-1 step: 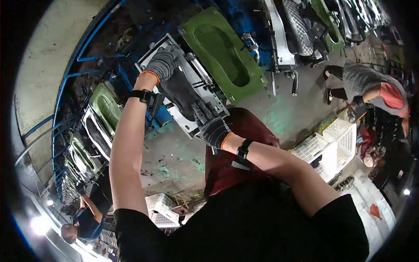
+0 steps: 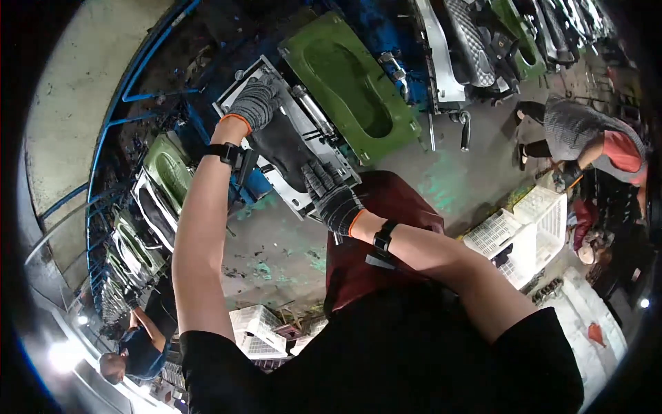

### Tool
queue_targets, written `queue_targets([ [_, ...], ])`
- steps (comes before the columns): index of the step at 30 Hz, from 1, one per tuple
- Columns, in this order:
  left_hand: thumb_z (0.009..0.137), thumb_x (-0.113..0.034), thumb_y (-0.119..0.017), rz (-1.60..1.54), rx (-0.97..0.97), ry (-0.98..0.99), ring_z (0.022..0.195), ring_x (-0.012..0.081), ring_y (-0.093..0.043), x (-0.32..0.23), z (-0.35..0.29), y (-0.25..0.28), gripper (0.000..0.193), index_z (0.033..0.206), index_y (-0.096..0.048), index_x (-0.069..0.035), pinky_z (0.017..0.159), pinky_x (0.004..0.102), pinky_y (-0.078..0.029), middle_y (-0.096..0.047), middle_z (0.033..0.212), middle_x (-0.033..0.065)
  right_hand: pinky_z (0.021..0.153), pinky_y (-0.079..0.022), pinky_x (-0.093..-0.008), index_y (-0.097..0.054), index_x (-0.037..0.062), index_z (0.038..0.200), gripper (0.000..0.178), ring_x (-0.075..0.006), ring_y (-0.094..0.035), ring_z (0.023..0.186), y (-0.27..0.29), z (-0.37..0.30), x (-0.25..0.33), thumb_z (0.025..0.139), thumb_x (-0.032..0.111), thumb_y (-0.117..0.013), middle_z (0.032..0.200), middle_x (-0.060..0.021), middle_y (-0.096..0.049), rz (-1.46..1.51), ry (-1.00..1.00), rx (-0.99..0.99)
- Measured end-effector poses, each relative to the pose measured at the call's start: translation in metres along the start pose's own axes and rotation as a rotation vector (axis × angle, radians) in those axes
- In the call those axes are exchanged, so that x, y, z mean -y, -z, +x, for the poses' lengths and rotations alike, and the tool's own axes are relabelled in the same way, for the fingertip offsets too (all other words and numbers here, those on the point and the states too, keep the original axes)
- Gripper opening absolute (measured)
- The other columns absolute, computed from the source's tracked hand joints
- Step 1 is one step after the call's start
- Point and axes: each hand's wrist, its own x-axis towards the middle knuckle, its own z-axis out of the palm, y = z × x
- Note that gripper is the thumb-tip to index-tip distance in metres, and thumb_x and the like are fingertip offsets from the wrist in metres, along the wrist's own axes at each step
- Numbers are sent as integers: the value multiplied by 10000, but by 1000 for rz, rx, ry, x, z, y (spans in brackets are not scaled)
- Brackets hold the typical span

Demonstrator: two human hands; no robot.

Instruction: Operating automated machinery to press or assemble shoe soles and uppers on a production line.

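Observation:
A dark, sole-shaped piece lies on the pale metal plate of an opened shoe mould. My left hand, in a grey striped glove with an orange cuff, rests over the far end of the piece with its fingers laid across it. Over the near end, my right hand in a matching glove lies with fingers stretched out flat. To the right of the plate, the green mould half with a shoe-shaped hollow is tilted open, joined by a metal hinge cylinder.
More moulds line both sides, among them a green one at left and a white plate at right. White plastic crates stand at right. One person bends near them; another works at lower left. Blue rails curve behind.
My hands keep their places on the sole-shaped piece. At right, the other person's gloved hand has come slightly lower, near the crates.

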Motion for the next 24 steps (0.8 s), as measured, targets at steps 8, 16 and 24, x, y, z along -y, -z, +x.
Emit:
queue_targets([
  [8, 908, -189, -717, -364, -367, 167, 1183, 436, -555, -22, -3, -2, 256, 1090, -677, -13, 1073, 507, -427, -620, 1190, 247, 1257, -214, -566, -385, -97, 1504, 674, -409, -281, 1529, -47, -13, -14, 891, 138, -538, 1618, -259, -330, 195, -143, -121],
  [16, 922, -486, -624, -24, -725, 478, 1484, 493, -275, -150, -21, -8, 868, 1517, -364, 89, 1232, 590, -194, -349, 1572, 312, 1263, -168, -593, -305, -104, 1542, 902, -460, -219, 1533, -18, -27, -18, 791, 244, -663, 1663, -282, -197, 55, -80, 45],
  [24, 848, -453, -732, -163, -620, 444, 1376, 463, -420, -107, -22, 13, 748, 1366, -507, 37, 1145, 590, -322, -509, 1434, 256, 1250, -224, -603, -326, -63, 1554, 663, -423, -230, 1541, 32, -27, -8, 939, 134, -474, 1665, -237, -247, 20, -25, 329],
])
